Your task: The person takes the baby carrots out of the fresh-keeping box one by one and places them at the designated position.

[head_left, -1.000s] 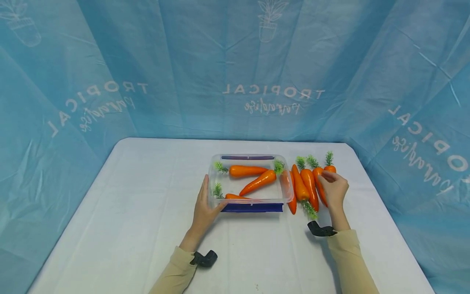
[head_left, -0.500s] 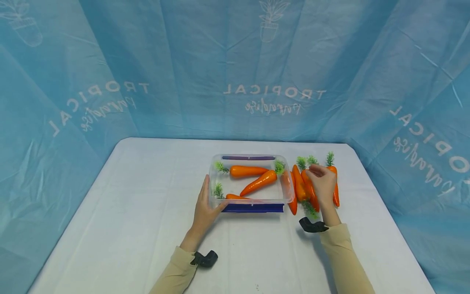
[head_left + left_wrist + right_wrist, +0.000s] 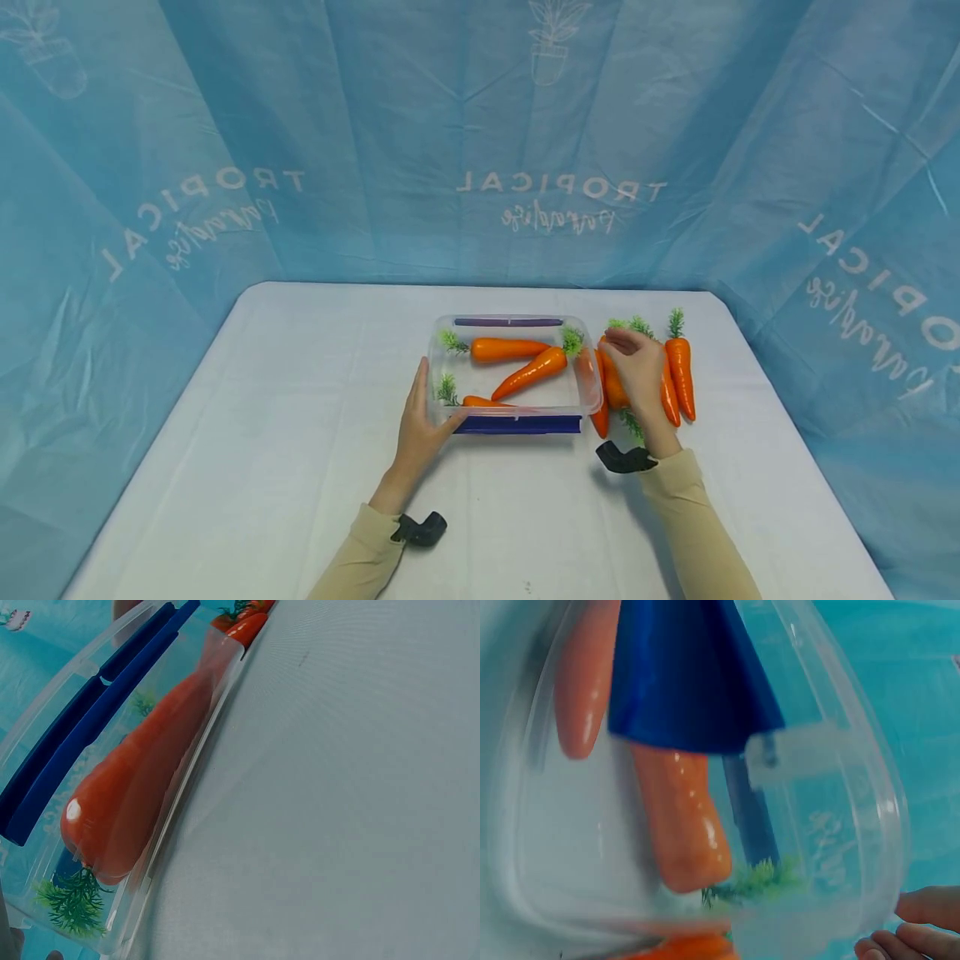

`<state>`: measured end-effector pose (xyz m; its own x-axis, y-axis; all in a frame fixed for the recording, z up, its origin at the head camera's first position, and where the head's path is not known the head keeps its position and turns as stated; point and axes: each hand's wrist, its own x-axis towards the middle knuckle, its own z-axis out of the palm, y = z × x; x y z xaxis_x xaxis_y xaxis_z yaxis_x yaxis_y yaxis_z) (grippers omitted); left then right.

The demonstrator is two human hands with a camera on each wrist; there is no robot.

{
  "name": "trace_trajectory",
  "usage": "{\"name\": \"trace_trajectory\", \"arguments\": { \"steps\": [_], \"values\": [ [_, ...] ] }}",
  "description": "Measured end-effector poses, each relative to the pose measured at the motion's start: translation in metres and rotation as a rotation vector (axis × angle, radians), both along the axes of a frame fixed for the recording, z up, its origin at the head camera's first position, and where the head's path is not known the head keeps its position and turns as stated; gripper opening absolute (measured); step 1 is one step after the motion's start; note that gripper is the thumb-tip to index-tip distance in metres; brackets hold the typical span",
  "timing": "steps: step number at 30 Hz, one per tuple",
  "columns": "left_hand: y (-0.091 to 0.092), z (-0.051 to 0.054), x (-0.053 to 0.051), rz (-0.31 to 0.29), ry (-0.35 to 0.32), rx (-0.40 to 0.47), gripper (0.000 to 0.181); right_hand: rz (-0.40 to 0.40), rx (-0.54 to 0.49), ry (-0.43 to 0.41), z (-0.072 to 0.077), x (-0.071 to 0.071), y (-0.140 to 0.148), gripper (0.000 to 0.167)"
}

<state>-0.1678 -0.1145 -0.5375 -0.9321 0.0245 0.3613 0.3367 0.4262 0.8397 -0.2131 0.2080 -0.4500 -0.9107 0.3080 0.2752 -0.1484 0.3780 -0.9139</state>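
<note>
Basically, curtain (image 3: pixel 405 125): hung behind and at both sides, blue, mirrored lettering printed on it.
Table (image 3: pixel 247 450): covered in white cloth.
Left arm (image 3: pixel 358 554): beige-sleeved, slanted in from the near edge, aimed forward and rightward.
Right arm (image 3: pixel 697 525): beige-sleeved too, slanted forward and leftward.
Container (image 3: pixel 555 411): clear, set upright on table; blue latch (image 3: pixel 517 425) hung down on near side.
Left hand (image 3: pixel 420 423): laid around near-left corner of container. Fingers straightened along left wall, pointed away from the body; thumb spread well apart from them, rested at near rim.
Right hand (image 3: pixel 637 367): held palm-down over the carrots just right of container, wrist bent. Fingers loosely bent, aimed leftward; a gap is seen between thumb and fingers in the right wrist view, nothing seen gripped. Contact with the carrot under fingertips: can't be told.
Carrots inside (image 3: pixel 528 373): three seen, one laid along far side, one diagonal, one at near wall.
Carrots outside (image 3: pixel 680 379): laid in a row right of container, roughly front to back, partly covered by right hand.
Wrist cameras (image 3: pixel 422 530): black, one strapped at each cuff.
</note>
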Motion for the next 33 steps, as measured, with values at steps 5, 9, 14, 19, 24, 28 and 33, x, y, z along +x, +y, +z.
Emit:
{"name": "trace_trajectory", "arguments": {
  "steps": [5,9,14,19,24,28,33],
  "values": [
    [0.0,0.0,0.0,0.002,-0.003,-0.006,0.102,0.069,0.004,-0.003,0.014,0.001,-0.015,0.028],
    [0.0,-0.001,0.0,0.006,0.004,-0.013,0.102,0.111,0.019,-0.038,0.026,0.003,-0.027,0.029],
    [0.0,0.0,0.001,0.006,0.01,-0.018,0.102,0.13,-0.008,-0.055,0.011,-0.01,-0.03,0.031],
    [0.0,0.0,0.0,0.002,0.02,-0.016,0.102,0.154,0.005,0.005,0.005,-0.019,-0.038,0.029],
    [0.001,0.001,0.0,0.004,0.014,-0.016,0.101,0.162,0.033,-0.004,0.003,-0.023,-0.044,0.03],
    [0.001,0.002,0.001,0.005,0.003,-0.017,0.101,0.17,0.041,-0.051,0.002,-0.025,-0.047,0.03],
    [0.001,0.003,0.001,0.003,-0.009,-0.012,0.102,0.18,0.08,-0.085,-0.002,-0.027,-0.05,0.029]
  ]
}}
